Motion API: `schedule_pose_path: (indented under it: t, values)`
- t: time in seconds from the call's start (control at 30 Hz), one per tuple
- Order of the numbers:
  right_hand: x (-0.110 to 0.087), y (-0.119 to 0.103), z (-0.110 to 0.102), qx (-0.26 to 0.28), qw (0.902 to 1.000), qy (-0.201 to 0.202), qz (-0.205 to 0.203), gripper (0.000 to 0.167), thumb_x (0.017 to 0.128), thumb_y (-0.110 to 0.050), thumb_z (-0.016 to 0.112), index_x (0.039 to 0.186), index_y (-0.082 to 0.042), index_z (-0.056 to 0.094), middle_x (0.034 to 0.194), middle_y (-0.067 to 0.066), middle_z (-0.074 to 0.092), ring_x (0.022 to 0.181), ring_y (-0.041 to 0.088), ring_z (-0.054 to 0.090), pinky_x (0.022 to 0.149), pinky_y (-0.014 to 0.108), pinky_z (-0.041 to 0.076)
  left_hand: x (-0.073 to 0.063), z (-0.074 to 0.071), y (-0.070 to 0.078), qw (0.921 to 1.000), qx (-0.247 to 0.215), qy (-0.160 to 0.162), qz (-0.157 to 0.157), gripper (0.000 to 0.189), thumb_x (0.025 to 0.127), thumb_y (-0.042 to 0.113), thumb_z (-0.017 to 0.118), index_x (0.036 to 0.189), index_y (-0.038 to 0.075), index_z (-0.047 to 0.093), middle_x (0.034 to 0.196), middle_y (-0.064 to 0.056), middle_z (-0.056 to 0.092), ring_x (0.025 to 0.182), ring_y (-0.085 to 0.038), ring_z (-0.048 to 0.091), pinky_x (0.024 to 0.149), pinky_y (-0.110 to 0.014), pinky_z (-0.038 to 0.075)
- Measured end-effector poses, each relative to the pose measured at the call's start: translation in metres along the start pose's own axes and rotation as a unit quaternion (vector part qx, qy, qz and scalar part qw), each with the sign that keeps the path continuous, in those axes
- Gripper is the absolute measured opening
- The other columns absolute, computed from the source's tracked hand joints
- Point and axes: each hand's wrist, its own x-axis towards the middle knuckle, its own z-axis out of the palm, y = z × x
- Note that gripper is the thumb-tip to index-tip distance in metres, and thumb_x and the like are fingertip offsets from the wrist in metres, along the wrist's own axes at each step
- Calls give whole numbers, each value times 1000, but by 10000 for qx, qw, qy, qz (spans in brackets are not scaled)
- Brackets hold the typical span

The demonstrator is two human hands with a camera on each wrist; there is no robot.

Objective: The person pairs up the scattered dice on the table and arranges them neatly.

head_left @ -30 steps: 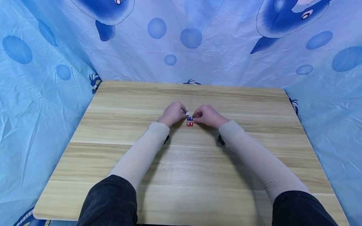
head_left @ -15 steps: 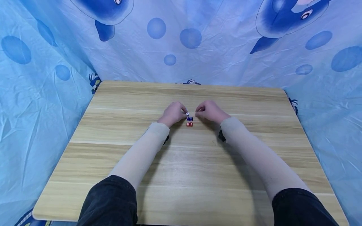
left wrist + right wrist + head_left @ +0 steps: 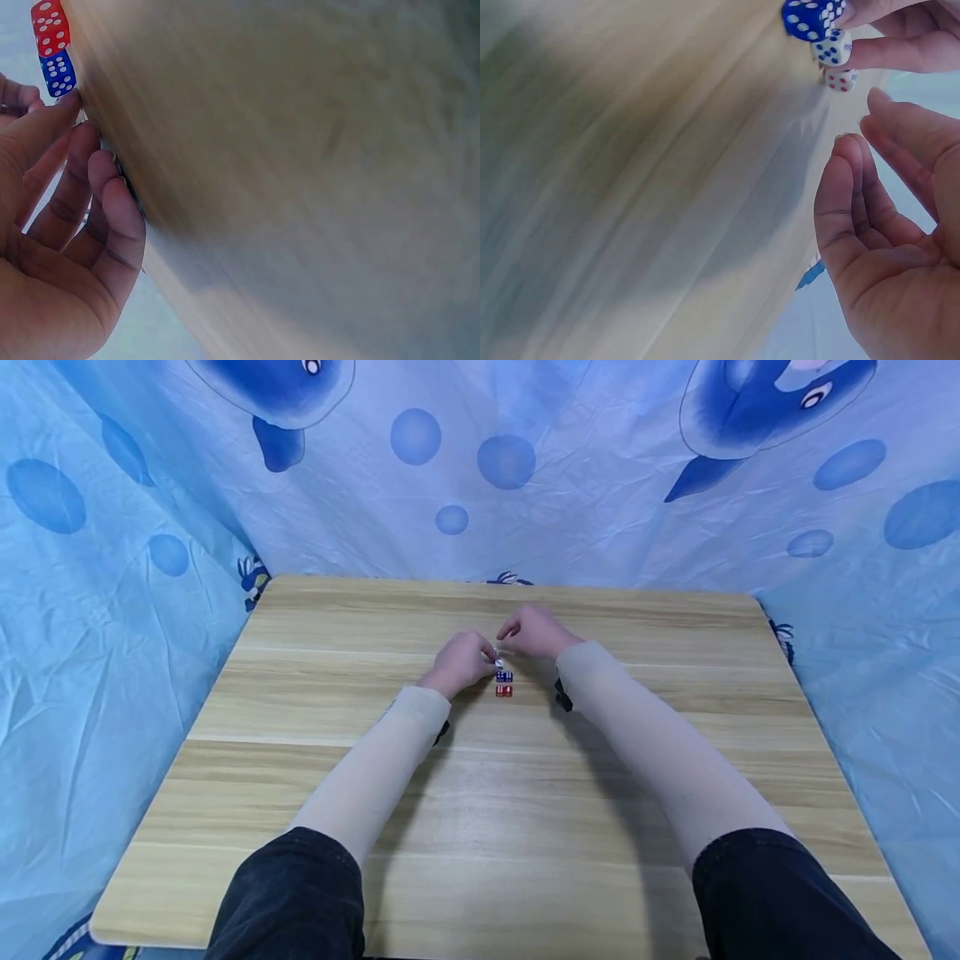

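Note:
Small dice stand in a line on the wooden table (image 3: 480, 860). Nearest the person is a red pair (image 3: 504, 691), then a blue pair (image 3: 504, 677). Beyond them come a white die with blue dots (image 3: 831, 48) and a white die with red dots (image 3: 841, 79). My left hand (image 3: 461, 660) is at the left of the row and pinches the blue-dotted white die at its fingertips. My right hand (image 3: 536, 631) hovers just past the far end of the row, thumb and fingers apart, nothing between them.
A blue curtain (image 3: 330, 518) with dolphins and bubbles hangs behind the table and at both sides. The table's far edge lies a short way beyond the hands. A black strap is on each wrist.
My right hand has left the right side of the blue dice and moved away from the person, then leftward to the far end of the row. The left hand stays in place.

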Motion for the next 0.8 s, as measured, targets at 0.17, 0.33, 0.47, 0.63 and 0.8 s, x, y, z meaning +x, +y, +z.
schedule_pose_path:
  t: [0.17,0.33,0.47,0.63,0.8]
  values:
    - [8,-7,4,-120,9991,-265,-298,15,94,-9,71,106,-8,80,104,5,75,92,20,67,79,34,54,1,3,-3,10000,34,17,59,14,91,20,80,101,11,81,111,-2,73,110,-22,64,96,-37,49]
    - [10,-10,6,-160,9987,-303,-366,16,91,0,69,101,-5,81,101,7,75,93,21,67,82,34,54,0,3,-3,9999,7,113,130,14,90,19,80,101,10,81,110,-3,74,109,-23,65,95,-37,49]
    - [9,-7,5,-132,9987,-351,-342,15,92,0,70,101,-4,80,101,9,75,94,23,67,82,35,54,0,3,-2,9999,9,96,82,13,90,18,80,101,11,81,111,-3,74,110,-23,64,96,-37,48]
    - [6,1,2,-68,9992,-290,-270,16,94,-6,71,108,-2,78,109,11,73,100,24,66,86,37,54,-1,2,-2,10000,-27,29,3,13,90,18,80,102,12,81,114,-2,73,112,-22,63,98,-37,48]
    - [3,5,3,52,9994,-302,-173,21,91,-6,76,112,-2,76,111,11,73,99,24,67,85,36,55,-1,2,-3,10000,-48,83,11,12,90,18,80,101,13,81,113,-1,73,111,-22,63,96,-37,49]
